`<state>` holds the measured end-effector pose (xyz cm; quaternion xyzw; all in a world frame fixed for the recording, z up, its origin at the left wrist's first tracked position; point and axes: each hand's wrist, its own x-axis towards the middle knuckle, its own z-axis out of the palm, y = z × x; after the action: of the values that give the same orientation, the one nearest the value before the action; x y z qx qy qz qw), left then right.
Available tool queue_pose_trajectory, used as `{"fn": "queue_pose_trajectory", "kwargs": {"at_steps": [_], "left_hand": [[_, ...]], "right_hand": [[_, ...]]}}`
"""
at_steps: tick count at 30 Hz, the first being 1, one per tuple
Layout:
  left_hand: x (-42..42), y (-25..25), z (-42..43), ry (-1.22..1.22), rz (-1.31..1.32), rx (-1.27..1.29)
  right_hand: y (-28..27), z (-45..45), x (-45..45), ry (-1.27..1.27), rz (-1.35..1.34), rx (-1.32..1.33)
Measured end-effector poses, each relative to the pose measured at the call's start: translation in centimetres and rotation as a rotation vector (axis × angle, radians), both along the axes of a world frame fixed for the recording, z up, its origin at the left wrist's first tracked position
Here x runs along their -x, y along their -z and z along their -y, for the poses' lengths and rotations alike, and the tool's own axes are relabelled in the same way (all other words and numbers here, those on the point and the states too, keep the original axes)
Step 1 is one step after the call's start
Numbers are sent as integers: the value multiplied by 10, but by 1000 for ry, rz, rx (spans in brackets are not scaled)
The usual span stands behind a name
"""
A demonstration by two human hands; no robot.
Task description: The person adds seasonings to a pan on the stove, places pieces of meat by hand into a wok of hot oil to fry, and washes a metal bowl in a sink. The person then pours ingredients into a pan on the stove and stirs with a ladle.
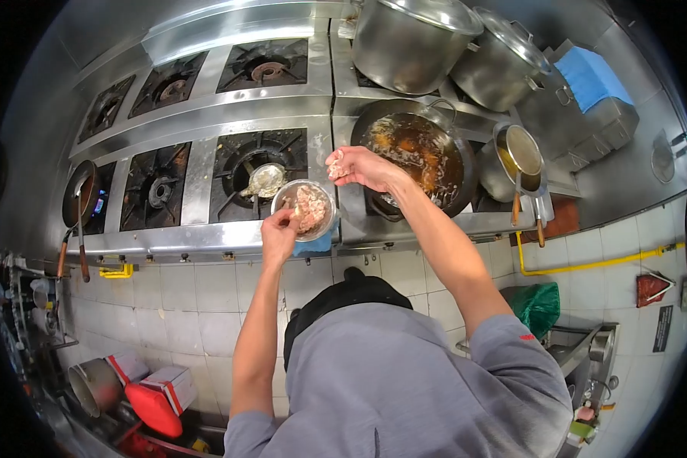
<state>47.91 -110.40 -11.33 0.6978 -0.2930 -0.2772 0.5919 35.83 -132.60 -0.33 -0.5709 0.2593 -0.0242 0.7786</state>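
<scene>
- Steel bowl (331,221) first: it's right at the front edge of the stove (145,238), to the left of the wok, with pale pink raw meat (311,204) piled inside.
- We've got our left hand (280,231) at the bowl's near-left rim, fingers bent inward over the edge. Can't tell if they're gripping the rim or pinching some meat.
- Our right hand (365,171) is half curled, fingertips and thumb closed around a small lump of raw meat (335,168). From above, that lump shows between the bowl and the wok, with our wrist over the wok.
- Dark wok (468,177) is full of bubbling brown oil (397,131), and we can see browned pieces (429,172) in it.
- Round metal utensil (268,180) sits on the burner just behind the bowl.
- Off to the right of the wok we have a strainer (524,150) over a pot (496,174).
- Behind the wok, two big lidded stockpots (408,49) stand side by side.
</scene>
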Motion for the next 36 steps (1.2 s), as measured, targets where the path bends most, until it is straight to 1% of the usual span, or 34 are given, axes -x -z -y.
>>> {"fn": "queue_pose_trajectory", "kwargs": {"at_steps": [1,2,5,6,7,8,10,12,13,15,16,18,20,22,23,24,25,26,28,30,32,34,36], "left_hand": [[0,3,-1,-15,26,-25],[-1,6,-2,-8,21,-19],[-1,16,-3,-40,-31,-35],[2,10,-5,-51,-59,-38],[5,5,-6,-56,-91,-37],[5,10,-7,-64,-83,-39],[7,3,-8,-82,-37,-78],[9,-1,-7,-105,-7,-116],[10,-3,-6,-126,28,-148],[8,-1,-5,-128,52,-177],[8,1,-4,-126,74,-205],[9,-1,-2,-130,67,-201],[12,-2,-2,-136,57,-204],[15,-5,-1,-160,30,-188],[15,-4,-1,-169,24,-194],[15,-4,-2,-165,-35,-162],[15,-3,-2,-162,-93,-130],[15,-7,-2,-166,-99,-135],[16,-14,-2,-178,-237,-68],[14,-17,-1,-180,-276,-72],[12,-22,1,-197,-309,-65],[9,-27,2,-194,-332,-82],[7,-30,5,-172,-392,-33]], "right_hand": [[5,12,8,29,55,-81],[1,22,16,36,51,-74],[-9,53,51,77,-22,184],[-12,67,63,104,-80,266],[-12,85,76,115,-98,359],[-11,106,90,122,-114,453],[-8,146,117,170,-197,692],[-12,178,138,152,-446,1072],[-9,189,144,149,-443,1071],[5,207,152,152,-603,1327],[12,213,156,148,-599,1327],[30,224,161,97,-710,1327],[46,233,165,59,-729,1370],[56,233,171,73,-849,1282],[54,230,176,75,-848,1325],[53,232,176,62,-847,1323],[51,234,177,54,-914,1360],[51,237,179,48,-981,1397],[47,250,181,148,-871,1563],[21,245,173,229,-796,1682],[-6,238,166,158,-794,1660],[-15,230,158,179,-788,1686],[-25,208,144,218,-570,1707]]}}
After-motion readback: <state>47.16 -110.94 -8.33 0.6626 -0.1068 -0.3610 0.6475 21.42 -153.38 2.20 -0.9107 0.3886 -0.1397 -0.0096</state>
